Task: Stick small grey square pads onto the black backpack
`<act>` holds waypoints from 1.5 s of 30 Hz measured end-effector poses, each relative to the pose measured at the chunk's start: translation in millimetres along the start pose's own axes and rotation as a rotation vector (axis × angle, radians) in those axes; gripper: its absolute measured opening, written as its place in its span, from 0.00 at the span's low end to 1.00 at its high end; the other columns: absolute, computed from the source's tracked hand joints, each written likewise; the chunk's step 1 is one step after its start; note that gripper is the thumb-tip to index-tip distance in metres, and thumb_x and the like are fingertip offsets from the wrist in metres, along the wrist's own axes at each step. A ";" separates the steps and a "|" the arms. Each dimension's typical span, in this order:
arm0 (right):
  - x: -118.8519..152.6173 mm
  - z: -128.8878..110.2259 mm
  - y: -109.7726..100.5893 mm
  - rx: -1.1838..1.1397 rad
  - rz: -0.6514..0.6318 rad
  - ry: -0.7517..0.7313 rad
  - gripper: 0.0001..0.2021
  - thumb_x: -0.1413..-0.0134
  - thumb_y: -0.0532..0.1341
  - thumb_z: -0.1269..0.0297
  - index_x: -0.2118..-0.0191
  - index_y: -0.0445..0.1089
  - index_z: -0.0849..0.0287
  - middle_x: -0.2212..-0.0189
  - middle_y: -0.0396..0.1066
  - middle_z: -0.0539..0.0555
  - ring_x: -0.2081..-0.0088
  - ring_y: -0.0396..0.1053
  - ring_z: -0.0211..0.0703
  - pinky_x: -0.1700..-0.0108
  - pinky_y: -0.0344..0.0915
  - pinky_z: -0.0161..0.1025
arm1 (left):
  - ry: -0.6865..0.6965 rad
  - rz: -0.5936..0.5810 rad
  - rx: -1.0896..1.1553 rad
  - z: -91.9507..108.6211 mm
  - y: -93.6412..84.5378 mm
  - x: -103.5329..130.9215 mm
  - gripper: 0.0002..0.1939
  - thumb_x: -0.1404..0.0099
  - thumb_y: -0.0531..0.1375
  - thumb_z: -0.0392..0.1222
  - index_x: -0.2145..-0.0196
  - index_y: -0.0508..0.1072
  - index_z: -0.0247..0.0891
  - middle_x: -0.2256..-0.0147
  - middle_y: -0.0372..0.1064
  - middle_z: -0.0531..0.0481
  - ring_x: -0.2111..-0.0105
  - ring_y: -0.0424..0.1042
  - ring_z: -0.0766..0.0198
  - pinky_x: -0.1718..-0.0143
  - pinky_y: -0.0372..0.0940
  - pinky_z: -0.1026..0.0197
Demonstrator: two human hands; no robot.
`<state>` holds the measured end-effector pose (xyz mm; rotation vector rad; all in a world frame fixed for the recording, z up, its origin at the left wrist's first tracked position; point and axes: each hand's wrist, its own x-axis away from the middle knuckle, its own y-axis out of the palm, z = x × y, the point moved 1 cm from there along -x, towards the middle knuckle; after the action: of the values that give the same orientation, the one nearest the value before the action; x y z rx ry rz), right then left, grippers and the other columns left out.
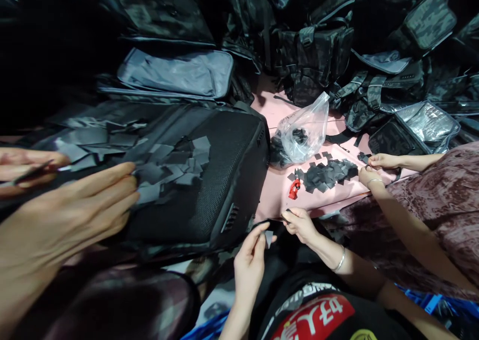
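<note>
Low in the middle, my left hand [250, 260] pinches a small grey piece [268, 239] between thumb and fingers. To its right and slightly higher, my right hand [301, 225], with a bracelet at the wrist, is closed on something small and dark that I cannot make out. The hands are apart, near the front edge of the pink surface [269, 200]. Beyond my right hand lie a red item [294, 189] and a pile of dark square pieces [325, 175]. A black bag [232, 180] with loose grey pieces [179, 165] on it lies to the left.
Another person's hands [82, 205] reach in from the left, one holding something dark. At the right, a person in patterned clothing [419, 195] has both hands by the dark pieces. A clear plastic bag [303, 130] and camouflage backpacks [314, 56] stand behind.
</note>
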<state>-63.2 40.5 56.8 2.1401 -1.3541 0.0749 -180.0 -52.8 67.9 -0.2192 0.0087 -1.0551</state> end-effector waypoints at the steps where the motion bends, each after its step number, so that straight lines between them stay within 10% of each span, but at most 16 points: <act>1: 0.1 0.6 1.4 -0.001 0.001 0.014 0.21 0.61 0.65 0.50 0.83 0.58 0.61 0.91 0.44 0.39 0.87 0.38 0.23 0.84 0.34 0.28 | 0.018 -0.012 -0.025 0.4 -0.4 0.3 0.16 0.41 0.56 0.49 0.61 0.76 0.37 0.64 0.75 0.44 0.64 0.75 0.57 0.57 0.67 0.55; 21: 8.2 2.1 6.9 -0.111 -0.579 0.675 0.26 0.39 0.47 0.49 0.84 0.48 0.58 0.92 0.40 0.40 0.90 0.38 0.26 0.87 0.38 0.27 | 0.628 0.087 -0.228 17.4 -10.2 -8.3 0.06 0.42 0.60 0.36 0.69 0.77 0.41 0.68 0.75 0.46 0.66 0.74 0.58 0.62 0.69 0.55; 28: 11.1 -9.5 19.9 0.095 -0.312 0.293 0.24 0.56 0.62 0.43 0.66 0.62 0.62 0.75 0.67 0.49 0.78 0.68 0.35 0.79 0.64 0.31 | 0.564 0.146 -0.371 22.1 -14.0 -3.0 0.05 0.40 0.57 0.35 0.68 0.73 0.38 0.67 0.72 0.45 0.65 0.71 0.59 0.59 0.66 0.57; 32: 14.8 -11.6 25.9 0.279 -0.287 0.115 0.22 0.57 0.66 0.52 0.60 0.62 0.60 0.78 0.64 0.45 0.80 0.64 0.32 0.80 0.62 0.29 | 0.465 0.107 -0.352 25.3 -15.2 1.9 0.07 0.39 0.54 0.35 0.68 0.73 0.37 0.67 0.71 0.44 0.65 0.70 0.60 0.62 0.65 0.59; 41: 32.6 -20.4 19.5 1.027 -0.634 -0.051 0.09 0.45 0.51 0.64 0.64 0.66 0.59 0.79 0.63 0.47 0.79 0.59 0.33 0.76 0.57 0.30 | -0.150 -0.199 0.126 2.2 -18.4 16.2 0.04 0.50 0.59 0.37 0.78 0.70 0.33 0.81 0.61 0.54 0.80 0.57 0.70 0.76 0.53 0.66; 45: 34.5 -19.3 19.7 1.140 -0.765 -0.050 0.11 0.47 0.53 0.60 0.66 0.70 0.59 0.74 0.68 0.52 0.72 0.64 0.38 0.71 0.60 0.32 | -0.143 -0.166 0.084 6.4 -23.9 26.8 0.03 0.53 0.60 0.36 0.80 0.71 0.33 0.81 0.60 0.54 0.78 0.57 0.69 0.75 0.51 0.65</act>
<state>-58.2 16.6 93.6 3.4624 -0.3660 0.5976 -186.6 -86.2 81.2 -0.2218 -0.1850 -1.2006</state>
